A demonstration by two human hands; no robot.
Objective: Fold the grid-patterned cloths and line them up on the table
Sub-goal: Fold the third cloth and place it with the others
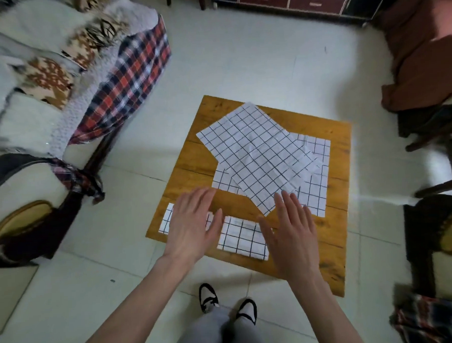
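Wooden table (188, 157): low, square, standing on a pale tiled floor (266, 60).
Unfolded grid cloth (258, 154): lies flat and askew at the table's centre, overlapping a second grid cloth (313, 188) beneath it, toward the right edge.
Folded grid cloth (242, 234): narrow strip along the near edge, partly hidden by the hands.
Left hand (193, 224): flat, fingers straight, over the strip's left part.
Right hand (292, 233): flat, fingers spread, at the strip's right end; contact cannot be told.

White cloths (255, 154) with black grid on a yellowish-brown table (193, 167).
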